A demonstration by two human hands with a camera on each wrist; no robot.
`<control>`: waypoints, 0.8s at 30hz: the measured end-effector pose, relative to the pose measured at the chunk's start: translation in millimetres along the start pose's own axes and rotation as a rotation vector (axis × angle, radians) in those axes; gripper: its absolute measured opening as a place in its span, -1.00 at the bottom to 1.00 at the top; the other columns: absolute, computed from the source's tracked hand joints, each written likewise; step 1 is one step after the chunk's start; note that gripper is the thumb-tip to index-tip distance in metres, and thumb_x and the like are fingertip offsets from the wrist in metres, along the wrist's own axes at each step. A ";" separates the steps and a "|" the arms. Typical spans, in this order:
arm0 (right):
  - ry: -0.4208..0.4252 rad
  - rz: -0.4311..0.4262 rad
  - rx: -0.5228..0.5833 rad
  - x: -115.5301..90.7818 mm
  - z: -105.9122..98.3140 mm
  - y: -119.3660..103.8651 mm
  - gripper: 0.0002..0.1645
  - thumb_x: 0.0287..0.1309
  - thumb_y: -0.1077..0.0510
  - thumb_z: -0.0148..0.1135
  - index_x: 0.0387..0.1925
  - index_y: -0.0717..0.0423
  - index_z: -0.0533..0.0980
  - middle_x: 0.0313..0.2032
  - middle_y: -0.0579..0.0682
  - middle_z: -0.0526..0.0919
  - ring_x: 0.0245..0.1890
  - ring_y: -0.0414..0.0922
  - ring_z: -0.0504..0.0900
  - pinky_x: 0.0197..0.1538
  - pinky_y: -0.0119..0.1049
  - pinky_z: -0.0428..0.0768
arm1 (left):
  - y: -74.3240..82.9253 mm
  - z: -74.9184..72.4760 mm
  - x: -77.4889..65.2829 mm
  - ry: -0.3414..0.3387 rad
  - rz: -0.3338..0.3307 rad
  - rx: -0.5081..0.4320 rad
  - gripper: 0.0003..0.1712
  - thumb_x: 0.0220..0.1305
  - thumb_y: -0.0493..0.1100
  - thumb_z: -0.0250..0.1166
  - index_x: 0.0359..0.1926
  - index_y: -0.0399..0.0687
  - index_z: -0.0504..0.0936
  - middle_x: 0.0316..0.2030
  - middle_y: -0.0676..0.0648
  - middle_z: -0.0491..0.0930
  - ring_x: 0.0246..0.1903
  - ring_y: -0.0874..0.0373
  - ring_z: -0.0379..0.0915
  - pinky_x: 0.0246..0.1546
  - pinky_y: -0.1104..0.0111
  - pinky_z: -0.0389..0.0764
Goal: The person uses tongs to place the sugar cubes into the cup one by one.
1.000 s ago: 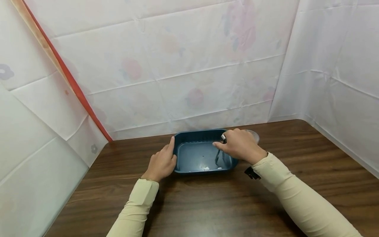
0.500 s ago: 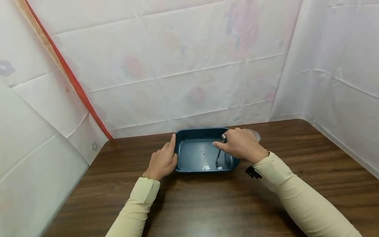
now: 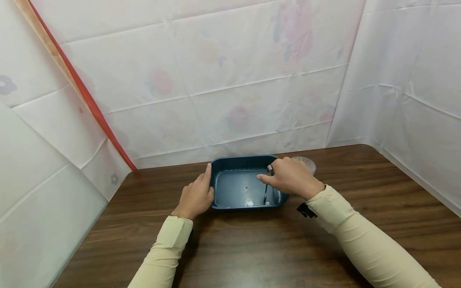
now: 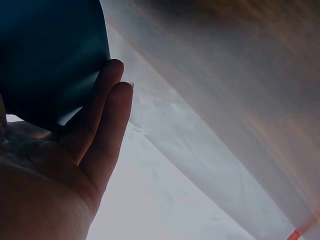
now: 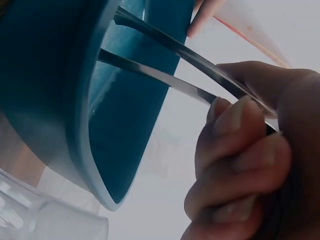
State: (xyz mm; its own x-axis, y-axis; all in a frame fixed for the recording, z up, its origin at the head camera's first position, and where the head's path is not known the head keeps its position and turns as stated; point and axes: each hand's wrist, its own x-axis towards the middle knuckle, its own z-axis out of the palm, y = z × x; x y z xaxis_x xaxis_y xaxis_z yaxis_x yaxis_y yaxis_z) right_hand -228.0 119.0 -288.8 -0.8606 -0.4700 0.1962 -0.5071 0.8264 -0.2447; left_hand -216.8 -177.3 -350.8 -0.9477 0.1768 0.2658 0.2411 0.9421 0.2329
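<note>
In the head view a blue rectangular basin [image 3: 230,185] stands on the table. My left hand [image 3: 194,196] holds its left side, index finger along the rim; in the left wrist view two fingers [image 4: 112,110] lie nearly straight by the outer wall. With curled fingers my right hand [image 3: 289,176] grips metal tongs [image 5: 175,47] over the basin's right part. Their two arms stand apart and reach down inside, tips hidden behind the wall in the right wrist view. Two small white cube-like pieces lie near the front wall: one piece [image 3: 249,203] left, another piece [image 3: 267,203] right at the tongs' lower end.
A clear plastic cup [image 3: 307,163] stands just right of the basin, partly hidden behind my right hand; it shows again as a clear cup [image 5: 65,220] in the right wrist view. A white patterned sheet [image 3: 230,80] hangs behind the brown wooden table [image 3: 230,248].
The tongs' lower end has shifted slightly toward the front wall, to the right white piece. Both hands keep their places at the basin.
</note>
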 end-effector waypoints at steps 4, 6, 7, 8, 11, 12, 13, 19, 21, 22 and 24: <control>-0.008 0.009 0.007 0.1 -0.4 1.4 -0.29 0.30 -0.29 0.22 -0.82 -0.03 0.29 -0.83 -0.17 0.15 -0.82 -0.22 0.20 -0.67 -0.35 0.14 | -0.4 0.9 1.2 -0.007 -0.005 -0.002 -0.19 0.41 -0.22 0.10 0.58 -0.20 0.00 0.17 -0.26 0.53 -0.30 -0.02 0.56 -0.38 0.07 0.61; -0.010 0.010 0.007 0.4 -0.7 2.3 -0.30 0.29 -0.29 0.23 -0.81 -0.03 0.30 -0.82 -0.16 0.16 -0.81 -0.21 0.22 -0.66 -0.34 0.16 | -0.2 0.9 1.2 -0.010 -0.012 0.000 -0.19 0.41 -0.22 0.10 0.58 -0.19 0.00 0.15 -0.26 0.55 -0.34 0.00 0.54 -0.40 0.09 0.59; -0.011 0.009 0.006 0.5 -0.7 2.8 -0.31 0.29 -0.29 0.23 -0.80 -0.03 0.30 -0.82 -0.16 0.17 -0.81 -0.21 0.23 -0.66 -0.34 0.16 | -0.1 1.0 1.4 -0.009 -0.012 0.001 -0.19 0.40 -0.22 0.10 0.58 -0.20 0.01 0.13 -0.26 0.55 -0.36 0.00 0.53 -0.43 0.11 0.58; -0.013 0.009 0.005 0.5 -0.9 3.2 -0.31 0.29 -0.29 0.24 -0.80 -0.03 0.31 -0.82 -0.16 0.17 -0.80 -0.21 0.23 -0.66 -0.34 0.17 | 0.1 0.8 1.4 -0.008 -0.013 0.001 -0.19 0.40 -0.22 0.10 0.58 -0.19 0.01 0.13 -0.25 0.56 -0.38 0.01 0.52 -0.45 0.12 0.57; -0.016 0.006 0.001 0.5 -1.1 3.9 -0.32 0.29 -0.29 0.24 -0.79 -0.03 0.32 -0.82 -0.16 0.18 -0.80 -0.20 0.25 -0.66 -0.34 0.18 | 0.6 0.4 1.2 -0.009 -0.015 0.005 -0.19 0.40 -0.22 0.09 0.58 -0.18 0.00 0.13 -0.24 0.56 -0.40 0.02 0.50 -0.47 0.14 0.55; -0.017 0.004 0.000 0.5 -1.2 3.9 -0.33 0.29 -0.29 0.24 -0.79 -0.03 0.33 -0.82 -0.16 0.19 -0.80 -0.20 0.25 -0.65 -0.34 0.18 | 0.7 0.2 1.2 -0.011 -0.016 0.007 -0.19 0.41 -0.22 0.09 0.58 -0.17 0.00 0.14 -0.24 0.56 -0.39 0.02 0.50 -0.47 0.14 0.55; -0.018 0.002 -0.004 0.5 -1.4 3.8 -0.33 0.29 -0.29 0.24 -0.78 -0.03 0.34 -0.82 -0.15 0.20 -0.79 -0.20 0.26 -0.65 -0.33 0.18 | 0.6 0.2 1.1 -0.011 -0.015 0.008 -0.19 0.40 -0.21 0.09 0.58 -0.17 0.00 0.14 -0.24 0.56 -0.39 0.02 0.51 -0.47 0.14 0.55; -0.023 -0.006 -0.014 0.7 -1.8 2.9 -0.35 0.30 -0.28 0.23 -0.77 -0.03 0.37 -0.81 -0.14 0.24 -0.79 -0.19 0.29 -0.65 -0.33 0.20 | -0.2 -0.2 1.0 -0.021 -0.026 0.008 -0.19 0.40 -0.21 0.07 0.59 -0.17 -0.02 0.14 -0.23 0.55 -0.40 0.03 0.50 -0.48 0.16 0.54; -0.026 -0.003 -0.015 0.7 -1.9 2.7 -0.35 0.31 -0.27 0.23 -0.77 -0.03 0.38 -0.81 -0.14 0.25 -0.79 -0.19 0.30 -0.64 -0.33 0.21 | -0.6 -0.3 1.1 -0.023 -0.028 0.007 -0.18 0.40 -0.21 0.06 0.59 -0.16 -0.03 0.15 -0.23 0.55 -0.41 0.03 0.48 -0.50 0.18 0.52; -0.027 -0.003 -0.017 0.7 -1.9 2.5 -0.36 0.31 -0.27 0.23 -0.77 -0.03 0.38 -0.81 -0.14 0.25 -0.79 -0.19 0.30 -0.64 -0.33 0.20 | -0.8 -0.3 1.2 -0.025 -0.028 0.007 -0.18 0.40 -0.21 0.06 0.59 -0.15 -0.03 0.14 -0.23 0.56 -0.43 0.04 0.47 -0.51 0.20 0.50; -0.029 -0.002 -0.021 0.6 -1.8 2.3 -0.36 0.31 -0.27 0.23 -0.76 -0.03 0.39 -0.81 -0.13 0.26 -0.78 -0.19 0.30 -0.64 -0.33 0.21 | -1.0 -0.4 1.3 -0.027 -0.028 0.003 -0.18 0.40 -0.21 0.06 0.59 -0.15 -0.03 0.12 -0.22 0.57 -0.46 0.05 0.45 -0.54 0.23 0.47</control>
State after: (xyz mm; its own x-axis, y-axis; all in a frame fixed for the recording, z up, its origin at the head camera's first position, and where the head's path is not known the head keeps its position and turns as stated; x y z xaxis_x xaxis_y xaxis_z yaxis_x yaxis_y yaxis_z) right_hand -229.6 121.2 -287.5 -0.8609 -0.4799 0.1689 -0.5077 0.8319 -0.2241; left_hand -218.2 -178.2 -350.3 -0.9593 0.1582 0.2338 0.2140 0.9477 0.2369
